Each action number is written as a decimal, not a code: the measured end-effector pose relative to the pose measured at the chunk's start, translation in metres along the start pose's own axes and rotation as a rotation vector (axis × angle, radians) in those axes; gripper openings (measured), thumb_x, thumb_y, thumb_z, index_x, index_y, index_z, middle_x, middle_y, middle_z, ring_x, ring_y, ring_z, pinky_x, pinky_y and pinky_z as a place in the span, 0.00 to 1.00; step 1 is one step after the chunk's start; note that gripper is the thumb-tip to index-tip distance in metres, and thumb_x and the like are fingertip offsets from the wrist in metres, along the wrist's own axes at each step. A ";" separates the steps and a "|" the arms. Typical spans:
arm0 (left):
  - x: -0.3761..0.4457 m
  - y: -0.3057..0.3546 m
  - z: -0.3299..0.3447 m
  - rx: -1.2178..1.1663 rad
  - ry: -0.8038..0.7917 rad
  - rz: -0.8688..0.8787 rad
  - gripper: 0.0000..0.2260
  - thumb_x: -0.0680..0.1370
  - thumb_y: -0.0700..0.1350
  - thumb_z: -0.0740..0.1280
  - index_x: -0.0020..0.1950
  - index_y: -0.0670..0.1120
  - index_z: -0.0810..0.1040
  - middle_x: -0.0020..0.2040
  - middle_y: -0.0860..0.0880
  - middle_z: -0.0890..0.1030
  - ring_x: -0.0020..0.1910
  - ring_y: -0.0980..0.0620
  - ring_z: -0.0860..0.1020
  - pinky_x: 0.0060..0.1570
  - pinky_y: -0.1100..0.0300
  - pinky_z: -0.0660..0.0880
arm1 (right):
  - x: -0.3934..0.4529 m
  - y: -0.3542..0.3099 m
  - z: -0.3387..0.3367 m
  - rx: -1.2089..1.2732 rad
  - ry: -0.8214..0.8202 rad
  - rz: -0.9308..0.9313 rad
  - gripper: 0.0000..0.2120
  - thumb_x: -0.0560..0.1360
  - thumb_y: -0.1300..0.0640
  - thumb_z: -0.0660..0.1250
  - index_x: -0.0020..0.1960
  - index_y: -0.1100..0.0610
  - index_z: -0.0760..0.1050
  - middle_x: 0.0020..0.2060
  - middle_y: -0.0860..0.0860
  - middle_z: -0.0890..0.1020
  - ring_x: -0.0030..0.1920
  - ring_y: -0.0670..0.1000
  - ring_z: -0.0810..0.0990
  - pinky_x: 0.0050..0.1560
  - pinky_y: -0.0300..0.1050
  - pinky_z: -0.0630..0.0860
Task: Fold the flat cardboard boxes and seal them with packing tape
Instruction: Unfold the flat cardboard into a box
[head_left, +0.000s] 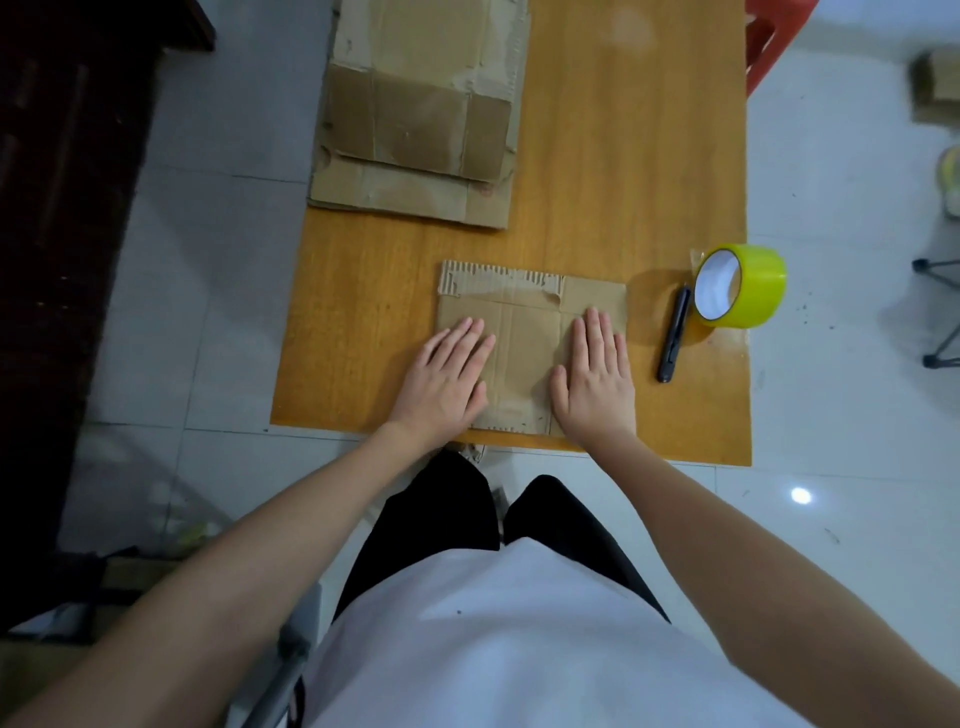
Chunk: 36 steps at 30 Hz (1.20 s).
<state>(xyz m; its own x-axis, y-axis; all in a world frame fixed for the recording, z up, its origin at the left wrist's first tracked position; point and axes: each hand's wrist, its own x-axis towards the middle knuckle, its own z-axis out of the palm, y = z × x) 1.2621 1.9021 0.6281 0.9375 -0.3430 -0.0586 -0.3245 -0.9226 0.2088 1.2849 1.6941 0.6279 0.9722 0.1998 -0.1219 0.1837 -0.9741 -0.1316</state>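
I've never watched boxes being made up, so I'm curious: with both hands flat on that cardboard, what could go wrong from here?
The roll of yellow tape stands on its edge at the table's right rim, so a nudge might roll it off. The flat cardboard box under the left hand and right hand has a torn top edge with old tape, which may fold unevenly. The black cutter lies near the right hand.

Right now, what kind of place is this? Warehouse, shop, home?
Probably a room in a home or small office, set up as a makeshift packing spot, not a warehouse. A small wooden table stands on a white tiled floor, bearing a stack of flattened boxes, yellow-green packing tape and a black utility knife.
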 end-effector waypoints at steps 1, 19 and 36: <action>0.000 0.000 0.000 0.003 -0.002 -0.002 0.24 0.76 0.48 0.54 0.69 0.39 0.70 0.70 0.40 0.70 0.70 0.44 0.68 0.69 0.49 0.61 | 0.000 0.000 0.000 0.007 0.006 -0.004 0.30 0.78 0.50 0.48 0.75 0.66 0.58 0.75 0.61 0.59 0.76 0.58 0.54 0.76 0.55 0.50; 0.000 0.001 0.004 0.030 0.060 -0.010 0.24 0.78 0.48 0.53 0.71 0.41 0.68 0.71 0.42 0.68 0.72 0.46 0.64 0.70 0.52 0.57 | 0.000 0.007 0.013 0.112 0.136 -0.046 0.30 0.78 0.48 0.49 0.75 0.64 0.59 0.75 0.59 0.59 0.77 0.56 0.54 0.76 0.51 0.46; -0.005 -0.019 0.017 -0.155 0.137 0.009 0.26 0.79 0.58 0.47 0.76 0.53 0.59 0.76 0.55 0.58 0.75 0.59 0.50 0.70 0.61 0.47 | -0.005 0.001 0.021 0.065 0.193 -0.005 0.38 0.74 0.39 0.40 0.77 0.59 0.54 0.77 0.54 0.54 0.77 0.50 0.49 0.76 0.48 0.42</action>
<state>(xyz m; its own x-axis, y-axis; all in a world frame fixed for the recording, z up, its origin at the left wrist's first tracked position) 1.2615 1.9181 0.6080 0.9463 -0.3144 0.0748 -0.3198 -0.8777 0.3568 1.2768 1.6939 0.6078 0.9822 0.1749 0.0692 0.1853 -0.9630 -0.1956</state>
